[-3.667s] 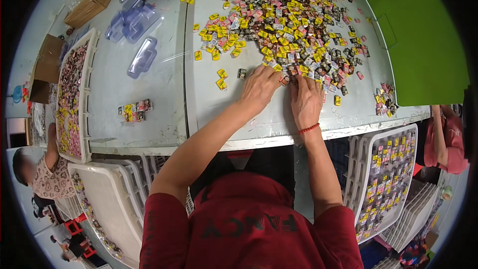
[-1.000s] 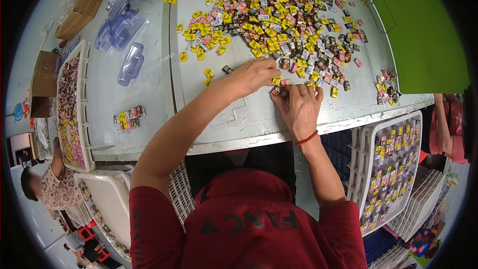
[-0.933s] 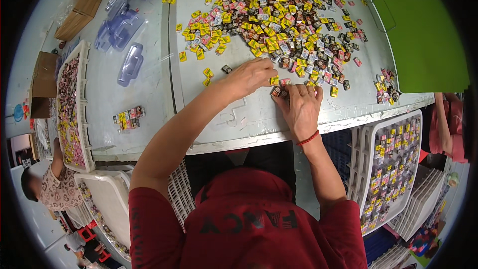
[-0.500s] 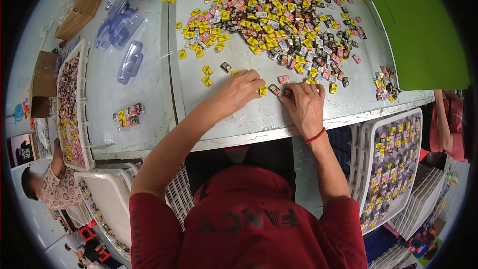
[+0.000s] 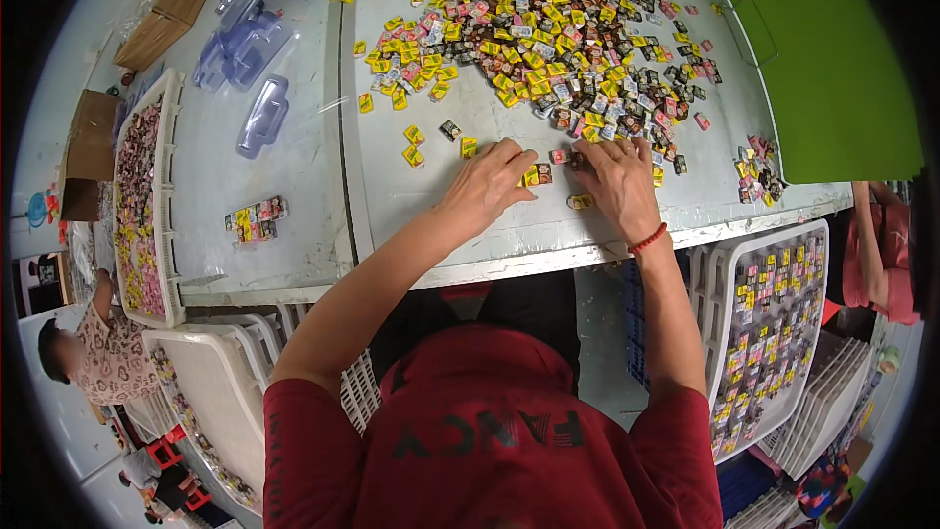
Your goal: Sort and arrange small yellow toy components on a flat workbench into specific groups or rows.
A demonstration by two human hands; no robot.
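Observation:
My left hand rests low over the white tabletop, its fingers closed on a small yellow box. A small brown box lies end to end with it. My right hand, with a red bead bracelet at the wrist, bends its fingers down to the table; what they hold, if anything, is hidden. Beside its fingertips lies a small pink box, and close to its thumb side a small yellowish box. Left of my left hand are a few loose yellow boxes and a black one.
A large pile of mixed small boxes spreads across the far table. Clear plastic trays and a small cluster of boxes lie left. A filled white crate stands there too. A green panel covers the far right.
Both hands have shifted slightly right. The brown box now lies against the yellow one at my left fingers. My right hand has moved off it, and a yellowish box shows below.

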